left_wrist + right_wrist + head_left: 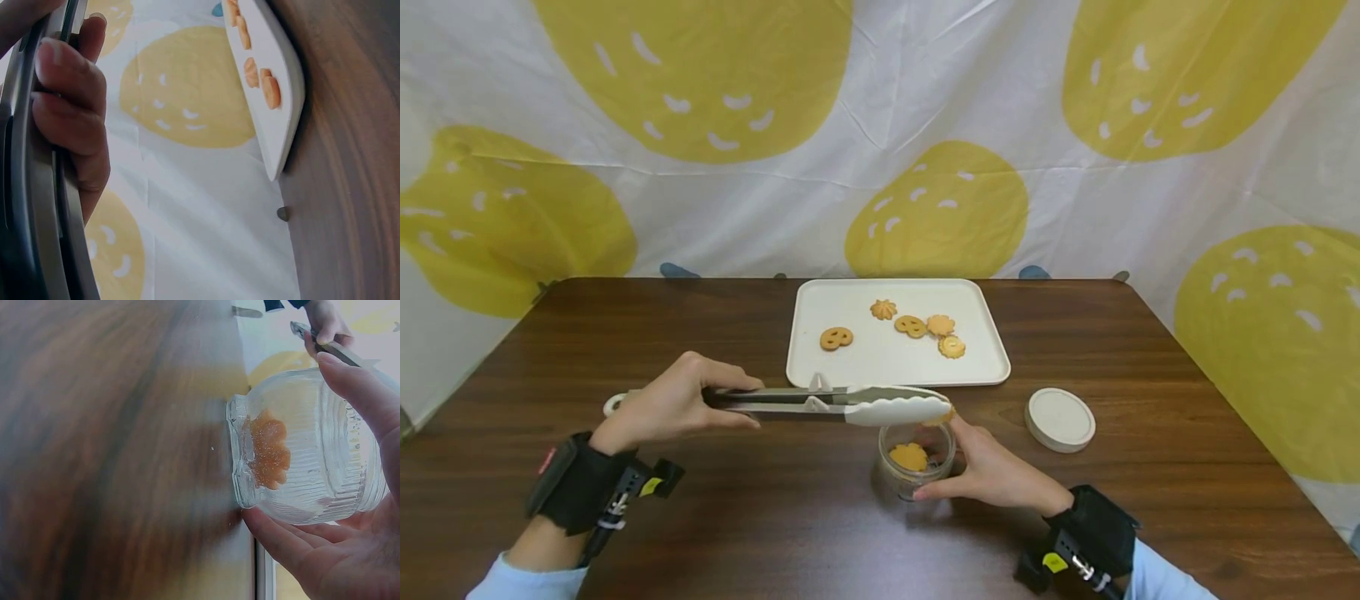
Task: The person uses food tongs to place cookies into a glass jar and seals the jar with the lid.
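Note:
My left hand (677,400) grips metal tongs (793,407) with white scalloped tips, its fingers curled along the handles in the left wrist view. The tips hang just above the rim of a clear glass jar (897,482). A golden edge of a cookie (950,413) shows at the end of the tips; the rest of it is hidden. With thumb and fingers around its side, my right hand (996,468) holds the jar on the table. Inside, a flower-shaped cookie (909,457) lies at the bottom, also visible through the ribbed glass in the right wrist view.
Behind the tongs lies a white tray (865,368) with several cookies, among them a pretzel-shaped cookie (836,337) at its left. A round white lid (1060,419) rests on the brown wooden table (737,525) to the jar's right. A patterned curtain (760,217) hangs behind.

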`<state>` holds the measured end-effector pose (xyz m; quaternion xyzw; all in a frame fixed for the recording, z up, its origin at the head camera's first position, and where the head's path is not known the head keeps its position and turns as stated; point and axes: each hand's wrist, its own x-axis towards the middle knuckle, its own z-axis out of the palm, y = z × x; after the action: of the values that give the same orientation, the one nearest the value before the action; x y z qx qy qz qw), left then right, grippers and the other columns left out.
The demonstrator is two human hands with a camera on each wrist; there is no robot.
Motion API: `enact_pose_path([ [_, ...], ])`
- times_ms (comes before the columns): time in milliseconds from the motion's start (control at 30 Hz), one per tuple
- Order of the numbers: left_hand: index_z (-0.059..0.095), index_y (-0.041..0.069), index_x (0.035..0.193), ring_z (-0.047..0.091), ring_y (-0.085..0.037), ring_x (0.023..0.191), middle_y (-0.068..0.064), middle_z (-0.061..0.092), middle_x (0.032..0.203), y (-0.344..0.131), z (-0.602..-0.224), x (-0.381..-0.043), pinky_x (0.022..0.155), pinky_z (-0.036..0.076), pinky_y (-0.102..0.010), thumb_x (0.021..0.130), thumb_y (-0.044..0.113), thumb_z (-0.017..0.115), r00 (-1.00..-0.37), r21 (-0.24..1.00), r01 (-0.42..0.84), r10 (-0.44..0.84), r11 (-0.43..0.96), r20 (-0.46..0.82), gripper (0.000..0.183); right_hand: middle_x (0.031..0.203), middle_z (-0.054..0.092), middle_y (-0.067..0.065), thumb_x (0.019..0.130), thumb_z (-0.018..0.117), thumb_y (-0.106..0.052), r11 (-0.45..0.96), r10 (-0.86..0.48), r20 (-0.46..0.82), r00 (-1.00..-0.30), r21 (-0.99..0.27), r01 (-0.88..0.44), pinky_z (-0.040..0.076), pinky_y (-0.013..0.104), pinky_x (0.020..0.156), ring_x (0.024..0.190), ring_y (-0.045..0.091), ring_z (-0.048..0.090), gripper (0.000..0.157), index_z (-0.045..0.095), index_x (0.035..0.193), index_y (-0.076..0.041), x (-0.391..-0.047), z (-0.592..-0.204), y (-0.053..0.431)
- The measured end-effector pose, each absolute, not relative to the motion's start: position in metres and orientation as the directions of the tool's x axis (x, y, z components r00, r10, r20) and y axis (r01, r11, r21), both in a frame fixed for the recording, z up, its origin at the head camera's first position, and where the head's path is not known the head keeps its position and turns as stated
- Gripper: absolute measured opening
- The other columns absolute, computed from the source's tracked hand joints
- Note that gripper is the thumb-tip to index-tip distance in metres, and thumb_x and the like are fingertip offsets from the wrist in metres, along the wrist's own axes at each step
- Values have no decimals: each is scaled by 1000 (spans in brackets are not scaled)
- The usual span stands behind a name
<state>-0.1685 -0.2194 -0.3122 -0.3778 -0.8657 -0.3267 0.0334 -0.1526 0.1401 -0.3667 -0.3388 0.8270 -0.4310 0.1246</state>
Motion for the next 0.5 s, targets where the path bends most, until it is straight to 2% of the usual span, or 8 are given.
enact_pose_path([
  [67, 69, 7, 96, 52, -3, 62, 1, 66, 85, -219, -314, -169, 54, 44, -22, 73, 26, 72, -696, 536, 690, 649, 486, 307, 30, 119, 55, 7, 70, 74, -33, 393, -670, 94, -736, -796, -460, 44, 33, 84, 107, 18, 53, 82, 25, 135, -19, -155, -371, 141],
  [167, 69, 8, 95, 53, -2, 63, 2, 66, 84, -217, -316, -170, 55, 44, -22, 72, 25, 73, -683, 536, 699, 665, 473, 303, 29, 119, 54, 6, 70, 75, -29, 372, -671, 94, -736, -816, -443, 46, 30, 81, 105, 19, 53, 75, 31, 129, -16, -155, -371, 141],
  [333, 69, 10, 95, 54, -2, 64, 2, 66, 85, -214, -318, -170, 55, 45, -22, 72, 27, 73, -687, 554, 687, 670, 471, 282, 29, 115, 52, 5, 70, 76, -26, 342, -675, 93, -732, -839, -423, 47, 27, 78, 100, 21, 51, 72, 33, 126, -16, -155, -372, 141],
  [500, 69, 7, 96, 57, -3, 69, -3, 67, 89, -213, -320, -170, 58, 47, -22, 72, 26, 73, -686, 559, 683, 675, 470, 270, 30, 115, 52, 4, 70, 75, -27, 353, -670, 89, -737, -835, -422, 46, 28, 79, 103, 19, 51, 73, 32, 128, -17, -155, -372, 141],
])
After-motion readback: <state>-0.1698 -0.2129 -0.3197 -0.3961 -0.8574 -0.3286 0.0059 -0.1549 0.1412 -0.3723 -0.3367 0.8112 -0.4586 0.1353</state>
